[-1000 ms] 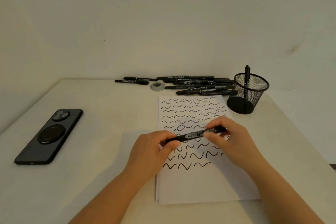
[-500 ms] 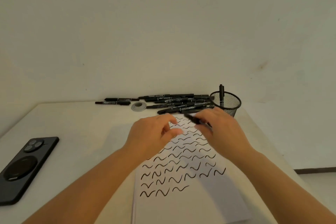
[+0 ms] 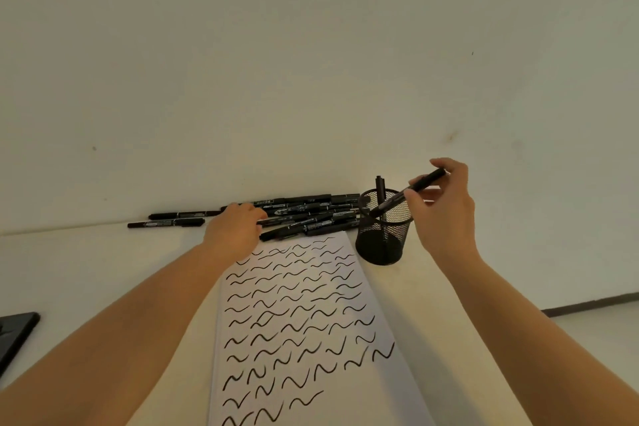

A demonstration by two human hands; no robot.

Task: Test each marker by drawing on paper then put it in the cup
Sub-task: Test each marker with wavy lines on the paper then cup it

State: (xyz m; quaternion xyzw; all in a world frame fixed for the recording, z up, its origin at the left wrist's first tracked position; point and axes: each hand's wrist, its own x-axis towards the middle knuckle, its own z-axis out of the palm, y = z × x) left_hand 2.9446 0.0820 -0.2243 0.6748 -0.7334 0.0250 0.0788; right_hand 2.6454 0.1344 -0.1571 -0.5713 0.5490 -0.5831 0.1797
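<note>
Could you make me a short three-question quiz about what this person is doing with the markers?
1. True or false: the right hand holds a marker tilted into the mesh cup.
2. What does the left hand reach into?
3. How many markers already stand upright in the cup: A) none, B) one, C) five?

Key: 1. True. 2. The pile of markers beyond the paper. 3. B.
</note>
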